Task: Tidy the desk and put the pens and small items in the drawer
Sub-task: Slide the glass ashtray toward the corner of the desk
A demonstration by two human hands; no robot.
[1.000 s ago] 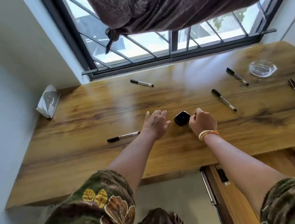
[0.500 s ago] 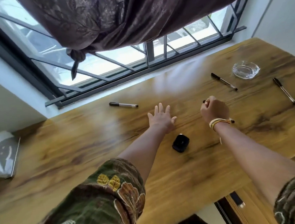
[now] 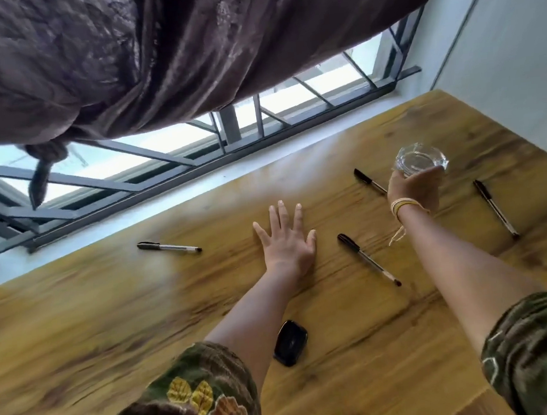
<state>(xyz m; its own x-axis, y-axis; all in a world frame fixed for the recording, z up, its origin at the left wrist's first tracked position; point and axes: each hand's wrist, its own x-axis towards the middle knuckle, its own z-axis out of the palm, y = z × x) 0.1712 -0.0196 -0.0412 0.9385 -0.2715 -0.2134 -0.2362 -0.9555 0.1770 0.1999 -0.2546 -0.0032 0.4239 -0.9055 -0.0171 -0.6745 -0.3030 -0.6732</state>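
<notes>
My right hand [image 3: 413, 188] grips the near rim of a clear glass ashtray [image 3: 420, 159] at the far right of the wooden desk [image 3: 110, 318]. My left hand [image 3: 286, 244] lies flat on the desk, fingers spread, holding nothing. Black-capped pens lie scattered: one [image 3: 169, 247] to the left near the window, one [image 3: 368, 259] between my arms, one [image 3: 369, 180] partly hidden behind my right hand, one [image 3: 494, 208] at the far right. A small black case [image 3: 290, 342] rests beside my left forearm.
A dark knotted curtain [image 3: 155, 53] hangs low over the window grille [image 3: 227, 135] behind the desk. A white wall [image 3: 515, 57] bounds the desk on the right. The drawer is out of view.
The view has tilted up and forward. My right hand moved from the black case past a pen to the glass ashtray and closed on it. My left hand slid forward, still flat.
</notes>
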